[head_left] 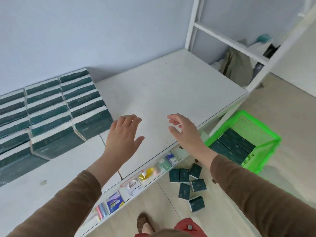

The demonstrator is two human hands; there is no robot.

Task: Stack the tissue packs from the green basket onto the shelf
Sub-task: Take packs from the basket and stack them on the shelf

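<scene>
Head view — step: between placements; both hands hover empty over the bare shelf top (171, 86).
Left hand (124, 134): fingers spread wide, holding nothing, just beside the stacked tissue packs (51, 113).
Right hand (183, 130): fingers loosely curled, nothing held.
Remaining packs: several in the green basket (266, 147) on the floor, right of the shelf.
Next move: probably a reach down-right into the basket for another pack.
Loose packs on floor (189, 183): scattered near the feet — a trip risk.
Lower shelf items (114, 202): small goods; labels blurred.
</scene>
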